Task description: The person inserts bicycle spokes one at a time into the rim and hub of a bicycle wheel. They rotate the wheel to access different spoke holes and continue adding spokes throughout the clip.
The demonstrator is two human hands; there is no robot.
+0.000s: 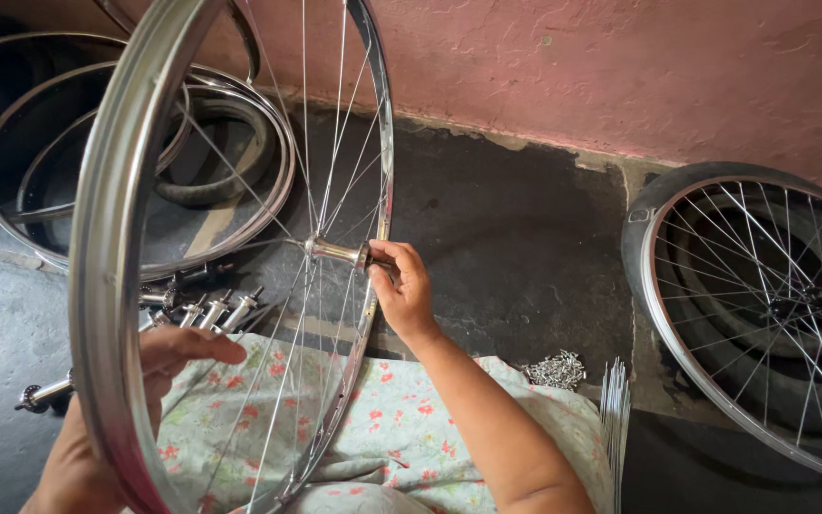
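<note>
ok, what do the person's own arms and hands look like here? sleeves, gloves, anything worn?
Both hands are bare: no gloves, and no rings, watch or bands that show. The right hand and its forearm are uncovered as far as the frame's lower edge, with no sleeve in view. The left hand sits partly behind the shiny wheel rim, so only its fingers and part of the wrist show, also uncovered.

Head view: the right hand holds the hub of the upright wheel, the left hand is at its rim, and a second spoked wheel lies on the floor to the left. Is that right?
One detail is wrong. The second spoked wheel lies on the right, not the left; bare rims lie on the left. The head view shows it. The right hand does hold the hub of the upright wheel, with the left hand at its rim.
</note>
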